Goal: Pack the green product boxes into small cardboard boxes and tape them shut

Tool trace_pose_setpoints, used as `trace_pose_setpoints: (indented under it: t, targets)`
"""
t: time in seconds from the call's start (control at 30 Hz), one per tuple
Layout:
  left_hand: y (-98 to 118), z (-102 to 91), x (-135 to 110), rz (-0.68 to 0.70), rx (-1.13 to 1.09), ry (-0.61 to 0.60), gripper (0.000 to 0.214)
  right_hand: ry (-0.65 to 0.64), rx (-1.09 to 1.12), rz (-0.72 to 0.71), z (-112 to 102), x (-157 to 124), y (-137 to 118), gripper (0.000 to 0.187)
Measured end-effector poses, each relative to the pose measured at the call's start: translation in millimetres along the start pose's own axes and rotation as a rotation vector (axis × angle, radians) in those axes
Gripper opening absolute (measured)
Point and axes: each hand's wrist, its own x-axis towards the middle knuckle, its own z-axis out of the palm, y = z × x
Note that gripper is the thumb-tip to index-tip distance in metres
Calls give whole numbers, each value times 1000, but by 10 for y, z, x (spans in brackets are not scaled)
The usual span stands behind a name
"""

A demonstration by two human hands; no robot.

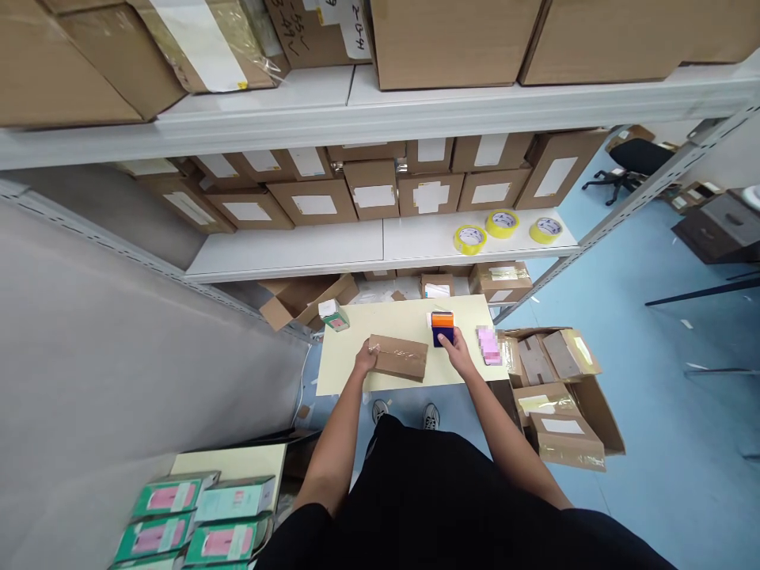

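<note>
A taped brown cardboard box (399, 359) lies on the pale yellow table (350, 378). My left hand (366, 359) is closed on the box's left end. My right hand (454, 351) is closed, thumb on top, on a small orange and dark blue block (442, 320) whose exact kind I cannot make out. Something white shows just behind this block. To the right of that hand lies a pink item (489, 346), blurred out. At the table's back left corner stands a small green and white box (333, 315).
Ahead, a white shelf (285, 252) holds several labelled cartons (314, 204) and three yellow tape rolls (502, 223). An open carton (597, 412) of boxes stands on the floor to the right. Several green boxes (169, 497) sit at the lower left, beside a grey wall (119, 356).
</note>
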Motion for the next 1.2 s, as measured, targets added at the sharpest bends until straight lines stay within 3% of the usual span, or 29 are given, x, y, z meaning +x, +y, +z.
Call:
trace_pose_setpoints:
  t: [0.17,0.27,0.37,0.57,0.67,0.8,1.0,1.2]
  targets:
    - [447,408,-10,76,-28,6,74,37,-3,29,-188,-95,-44,51]
    - [630,478,40,83,-20,-10,73,25,-11,27,-262,-161,-51,52]
    - [593,377,64,99,2,-47,65,38,-26,32,-349,-217,-54,54]
    - [180,112,-81,59,78,1,57,81,-17,36,-497,-310,-52,57]
    - [87,61,-132,30,120,23,56,64,19,46,-498,-352,-45,54]
    - [190,139,-129,39,79,42,55,17,43,52,-417,-379,-21,53]
    - [478,440,-98,87,39,11,51,-142,-7,15,-130,-290,88,57]
    - [513,531,-112,51,24,22,58,-230,-44,17,15,-225,366,61]
